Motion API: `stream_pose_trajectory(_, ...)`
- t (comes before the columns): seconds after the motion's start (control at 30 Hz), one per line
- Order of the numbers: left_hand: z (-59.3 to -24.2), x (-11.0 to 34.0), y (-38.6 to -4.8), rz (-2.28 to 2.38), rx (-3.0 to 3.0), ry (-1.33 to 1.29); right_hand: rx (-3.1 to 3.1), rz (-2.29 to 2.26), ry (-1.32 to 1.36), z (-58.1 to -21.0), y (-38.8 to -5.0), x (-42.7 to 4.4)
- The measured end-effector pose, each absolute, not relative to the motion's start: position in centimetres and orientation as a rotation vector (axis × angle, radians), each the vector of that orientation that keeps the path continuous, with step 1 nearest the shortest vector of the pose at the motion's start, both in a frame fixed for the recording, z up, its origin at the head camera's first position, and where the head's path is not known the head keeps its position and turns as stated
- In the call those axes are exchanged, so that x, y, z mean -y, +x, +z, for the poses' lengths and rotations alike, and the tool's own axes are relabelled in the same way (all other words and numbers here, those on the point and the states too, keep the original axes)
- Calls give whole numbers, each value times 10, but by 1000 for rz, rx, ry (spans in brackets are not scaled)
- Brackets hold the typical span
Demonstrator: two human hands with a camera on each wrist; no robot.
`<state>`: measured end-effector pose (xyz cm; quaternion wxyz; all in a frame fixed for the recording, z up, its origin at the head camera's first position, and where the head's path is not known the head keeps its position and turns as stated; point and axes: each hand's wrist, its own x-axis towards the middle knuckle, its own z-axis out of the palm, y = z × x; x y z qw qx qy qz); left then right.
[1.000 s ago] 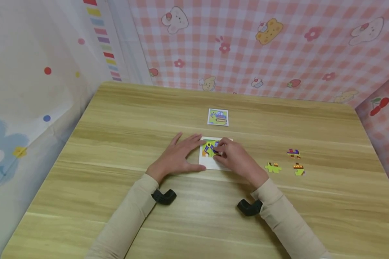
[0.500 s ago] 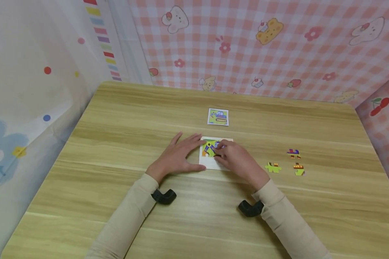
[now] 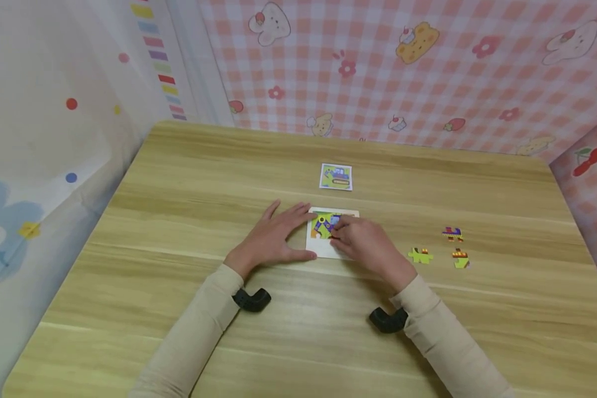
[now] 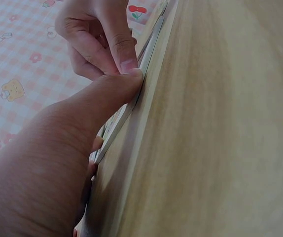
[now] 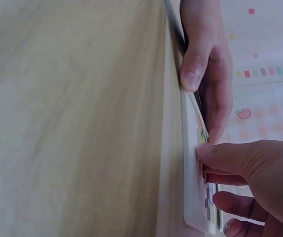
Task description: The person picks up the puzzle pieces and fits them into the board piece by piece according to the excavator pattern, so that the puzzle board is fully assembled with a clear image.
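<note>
My right grip (image 3: 365, 243) is pinching a puzzle piece (image 5: 202, 169) at the board (image 3: 323, 250), mid-counter (image 3: 303, 348); left grip (image 3: 268, 237) is spread against its left edge. I'd line up the tabs, then press flat, no forcing.

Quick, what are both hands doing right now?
Left hand: open, touching the puzzle board.
Right hand: fingers curled at the puzzle board; can't tell if they hold anything.

In view there are one left hand (image 3: 268, 240) and one right hand (image 3: 368, 243), two beige sleeves (image 3: 194, 326), two curved black wrist attachments (image 3: 254, 302), one wooden table (image 3: 298, 354), one white-edged puzzle board (image 3: 324, 250), one small picture card (image 3: 336, 177) and three loose puzzle pieces (image 3: 421, 257).
</note>
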<state>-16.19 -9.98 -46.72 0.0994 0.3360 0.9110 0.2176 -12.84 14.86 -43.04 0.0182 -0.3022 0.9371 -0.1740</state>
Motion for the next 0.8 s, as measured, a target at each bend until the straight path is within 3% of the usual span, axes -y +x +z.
stream_pose_trajectory(0.8,-466,98,-162,664,-2691,991,-3047,-651,-788,-420,-118,-155)
